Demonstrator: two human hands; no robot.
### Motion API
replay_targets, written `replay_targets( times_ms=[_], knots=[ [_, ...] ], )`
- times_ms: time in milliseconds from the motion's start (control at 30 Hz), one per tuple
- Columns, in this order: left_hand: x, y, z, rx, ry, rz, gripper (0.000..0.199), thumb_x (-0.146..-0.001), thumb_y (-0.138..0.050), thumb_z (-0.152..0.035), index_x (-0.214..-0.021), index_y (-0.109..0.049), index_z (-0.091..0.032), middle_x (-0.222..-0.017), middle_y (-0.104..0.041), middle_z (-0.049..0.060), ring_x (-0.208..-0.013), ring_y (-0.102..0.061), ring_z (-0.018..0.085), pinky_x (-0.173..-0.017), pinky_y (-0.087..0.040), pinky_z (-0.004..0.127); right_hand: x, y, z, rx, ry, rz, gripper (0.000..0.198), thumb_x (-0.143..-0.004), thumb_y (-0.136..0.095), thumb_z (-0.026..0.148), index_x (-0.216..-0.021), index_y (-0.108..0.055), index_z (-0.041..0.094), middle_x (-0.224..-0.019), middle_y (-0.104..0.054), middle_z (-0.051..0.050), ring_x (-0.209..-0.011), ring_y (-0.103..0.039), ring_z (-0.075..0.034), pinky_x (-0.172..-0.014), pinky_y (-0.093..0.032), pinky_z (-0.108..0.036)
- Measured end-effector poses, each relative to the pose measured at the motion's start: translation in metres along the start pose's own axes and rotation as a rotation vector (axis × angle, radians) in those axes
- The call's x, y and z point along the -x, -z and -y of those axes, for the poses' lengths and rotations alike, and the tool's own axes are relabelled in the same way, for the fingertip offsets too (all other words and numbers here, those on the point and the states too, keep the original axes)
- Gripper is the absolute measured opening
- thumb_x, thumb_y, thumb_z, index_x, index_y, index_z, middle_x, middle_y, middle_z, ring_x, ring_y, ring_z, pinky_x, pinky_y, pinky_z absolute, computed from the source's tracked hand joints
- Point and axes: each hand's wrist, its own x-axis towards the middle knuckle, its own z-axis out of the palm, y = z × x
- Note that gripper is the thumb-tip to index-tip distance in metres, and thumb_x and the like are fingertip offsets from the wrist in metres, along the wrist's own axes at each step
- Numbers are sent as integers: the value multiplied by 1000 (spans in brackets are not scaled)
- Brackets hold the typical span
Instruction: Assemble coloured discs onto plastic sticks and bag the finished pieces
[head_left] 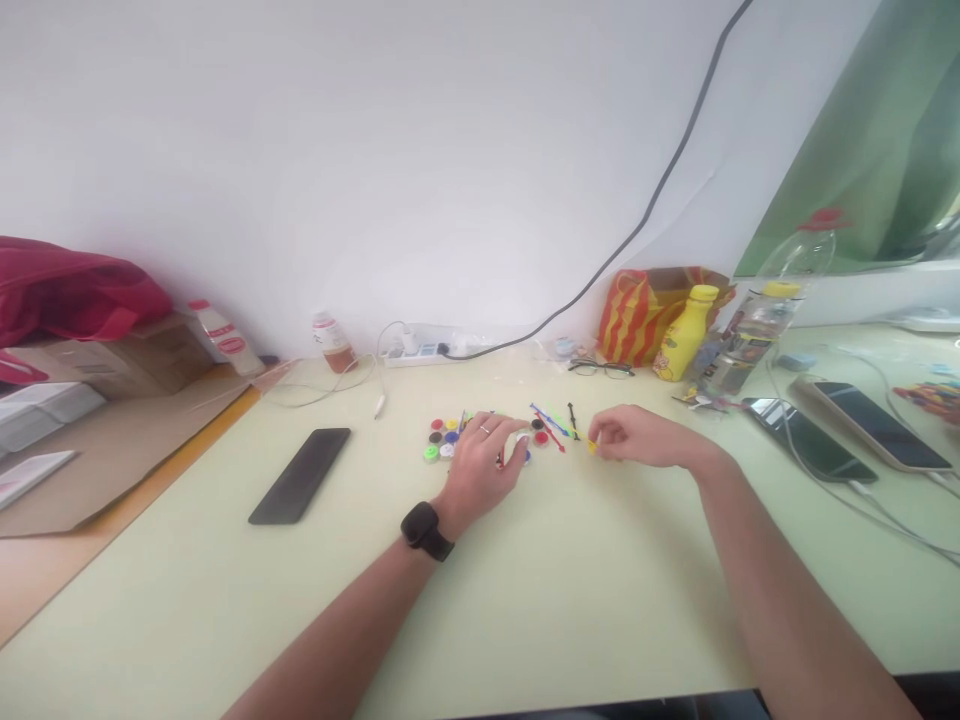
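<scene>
While the left hand (480, 465) covers the middle part of the coloured discs (451, 438), its fingers are half bent, with the thumb standing apart from the forefinger; whether they grasp something beneath, I cannot tell. These discs lie on the pale tabletop (600, 590), and several of them can be seen on both sides of this hand. The right hand (594, 442) is to the right of the discs, with its fingers curled inward, and at their tips they pinch a small yellow piece (592, 448). Between this hand and the discs there lie a red stick (553, 433) and a blue stick (541, 413), close to each other, and also a black stick (572, 420). To the left of the discs, well apart, rests a dark slab (300, 476). Behind the discs, near the wall, is a power strip (414, 357); behind them and to the right are the glasses (600, 369), a striped bag (628, 318) and a yellow bottle (684, 335).
</scene>
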Motion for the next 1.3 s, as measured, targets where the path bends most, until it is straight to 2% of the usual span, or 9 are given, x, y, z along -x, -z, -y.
replay_targets(
  times_ms=[233, 433, 533, 600, 700, 800, 933, 1133, 1300],
  knots=[
    [3, -3, -9, 187, -91, 81, 28, -100, -65, -27, -128, -63, -24, -127, -71, 9, -120, -67, 23, -103, -55, 39, -16, -37, 35, -440, 213, 62, 9, -78, -66, 23, -86, -65, 19, -80, -74, -4, -73, -69, -18, -78, -56, -35],
    [4, -7, -7, 262, -104, 146, 15, -101, -59, -20, -113, -65, -23, -115, -74, 8, -101, -73, 20, -85, -59, 33, -24, -54, 38, -510, 247, 115, 8, -77, -63, 19, -85, -60, 19, -75, -69, -1, -72, -67, -16, -72, -53, -29],
    [6, -8, -8, 263, -89, 161, 2, -99, -60, -21, -99, -63, -22, -101, -73, 5, -92, -72, 18, -82, -58, 31, -26, -55, 37, -439, 253, 48, 4, -80, -61, 22, -81, -59, 19, -70, -62, 2, -63, -56, -12, -60, -43, -24],
    [8, -10, -8, 239, -75, 156, 5, -98, -62, -22, -93, -61, -22, -98, -73, 5, -92, -72, 18, -82, -58, 31, -28, -52, 34, -375, 247, -60, 11, -86, -57, 27, -86, -64, 18, -74, -61, 1, -64, -53, -13, -60, -41, -24],
    [9, -14, -7, 169, -88, 198, 5, -98, -62, -24, -94, -62, -21, -98, -74, 7, -96, -72, 21, -84, -58, 34, -33, -45, 21, -243, 186, -276, 25, -90, -54, 32, -102, -70, 17, -73, -59, 2, -63, -51, -14, -60, -39, -25],
    [9, -19, -5, 64, -136, 261, 5, -99, -63, -23, -98, -67, -21, -92, -74, 8, -108, -69, 27, -90, -57, 41, -42, -45, 4, -48, 130, -429, 22, -89, -56, 33, -94, -69, 16, -62, -49, 5, -56, -43, -14, -55, -32, -26],
    [7, -23, -3, -27, -161, 312, 11, -101, -61, -22, -93, -69, -21, -92, -75, 7, -116, -64, 29, -96, -54, 45, -55, -51, -9, 70, 105, -449, 28, -91, -57, 34, -108, -70, 15, -66, -58, 3, -58, -51, -15, -59, -38, -26],
    [7, -22, -1, -88, -167, 310, 16, -104, -55, -23, -99, -70, -22, -106, -76, 6, -123, -59, 30, -103, -51, 48, -61, -59, -15, 331, 36, -628, 32, -95, -60, 34, -120, -69, 17, -101, -67, -9, -88, -63, -23, -79, -47, -32],
    [7, -22, -2, -101, -149, 307, 16, -104, -53, -22, -105, -69, -23, -110, -76, 5, -125, -57, 30, -105, -50, 50, -60, -72, -11, 344, 71, -550, 27, -98, -58, 37, -117, -69, 21, -107, -65, -11, -107, -59, -28, -90, -47, -35]
  ],
)
